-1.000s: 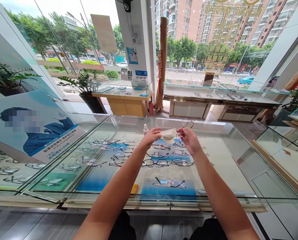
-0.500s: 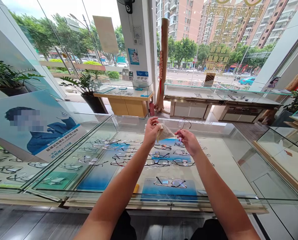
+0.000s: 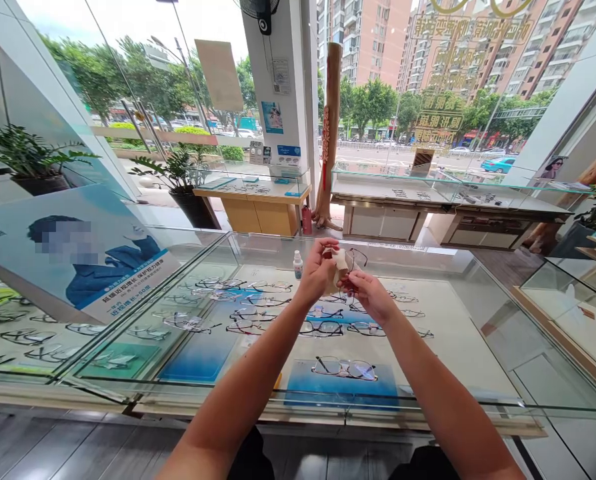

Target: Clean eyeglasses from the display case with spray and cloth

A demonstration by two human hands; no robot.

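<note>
Shows a bare left hand point(image 3: 321, 272) and bare right hand point(image 3: 372, 297), above bare forearms point(image 3: 263, 363) broadening smoothly toward seven and five o'clock. Wears plain black clothing point(image 3: 252, 455) low down, visible as rounded patches just past six and near five o'clock, cropped too closely to tell the cut.

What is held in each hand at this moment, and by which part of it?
The left hand holds a bunched beige cloth by its left side; the right hand holds a pair of eyeglasses, but exactly where cannot be told.
</note>
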